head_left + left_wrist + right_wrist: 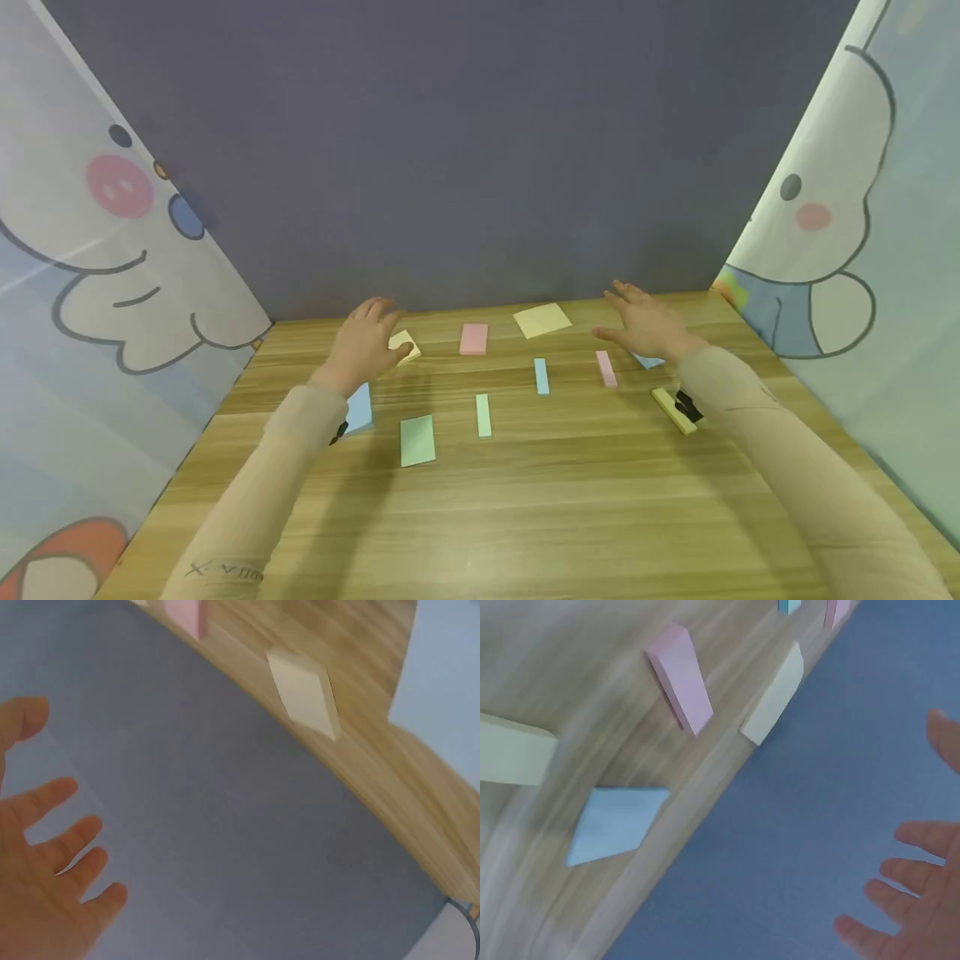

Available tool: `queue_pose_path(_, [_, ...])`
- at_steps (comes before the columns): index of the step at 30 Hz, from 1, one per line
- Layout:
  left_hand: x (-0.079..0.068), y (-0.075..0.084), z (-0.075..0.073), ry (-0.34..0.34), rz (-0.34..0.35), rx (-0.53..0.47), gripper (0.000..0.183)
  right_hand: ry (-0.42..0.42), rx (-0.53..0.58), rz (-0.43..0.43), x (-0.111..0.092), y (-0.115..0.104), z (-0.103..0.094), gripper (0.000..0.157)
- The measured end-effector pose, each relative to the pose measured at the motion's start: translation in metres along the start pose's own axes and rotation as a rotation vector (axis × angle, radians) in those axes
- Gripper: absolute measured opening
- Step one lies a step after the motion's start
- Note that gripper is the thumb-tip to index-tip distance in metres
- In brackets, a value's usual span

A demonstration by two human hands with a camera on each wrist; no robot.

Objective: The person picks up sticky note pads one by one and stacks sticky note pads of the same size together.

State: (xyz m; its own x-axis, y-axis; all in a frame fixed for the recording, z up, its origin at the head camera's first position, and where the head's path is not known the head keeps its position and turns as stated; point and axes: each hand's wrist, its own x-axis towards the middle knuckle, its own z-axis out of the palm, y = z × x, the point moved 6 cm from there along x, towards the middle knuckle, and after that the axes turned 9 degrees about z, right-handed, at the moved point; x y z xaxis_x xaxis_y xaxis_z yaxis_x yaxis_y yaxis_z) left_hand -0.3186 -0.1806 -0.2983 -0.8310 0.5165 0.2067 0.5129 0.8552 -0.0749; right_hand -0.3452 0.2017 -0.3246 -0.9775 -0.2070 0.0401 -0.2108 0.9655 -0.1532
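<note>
My left hand [363,346] hovers with fingers spread, holding nothing. Just past its thumb lies a cream sticky-note pad [406,345], partly covered by the hand in the head view. Under that wrist a blue pad [360,408] is half hidden. On the right, my other hand [647,323] is also held out with loose, spread fingers and no object in them. A blue pad [617,825] shows whole in the right wrist view, but the hand mostly hides it from the head camera. A narrow pink note pad [606,369] sits close by.
Between the hands lie a pink pad [474,339], a pale yellow pad [543,320], a green pad [417,440], and narrow green [483,416] and blue [542,377] ones. Beside the right sleeve is a narrow yellow pad [672,410]. A dark panel [480,167] borders the wooden table [480,525].
</note>
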Motion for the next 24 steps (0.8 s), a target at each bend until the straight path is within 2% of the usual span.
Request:
queue_pose_path(7, [-0.02,0.025,0.001,0.139,0.106,-0.102,0.044,0.113,-0.002,-0.094,-0.025,-0.009,0.001,0.07])
queue_pose_path(9, [-0.023,0.031,0.004,0.169,0.113,-0.136,0.039,0.129,0.001,-0.108,-0.032,-0.011,0.003,0.067])
queue_pose_path(13, [-0.031,0.042,0.015,0.185,0.113,-0.218,0.034,0.125,0.036,-0.122,-0.042,-0.014,0.015,0.059])
queue_pose_path(18, [-0.044,0.058,0.035,0.143,0.114,-0.304,0.03,0.067,0.108,-0.135,-0.049,-0.019,0.039,0.048])
queue_pose_path(24, [-0.052,0.071,0.056,0.039,0.02,-0.395,0.031,-0.034,0.232,-0.174,-0.053,-0.028,0.063,0.045])
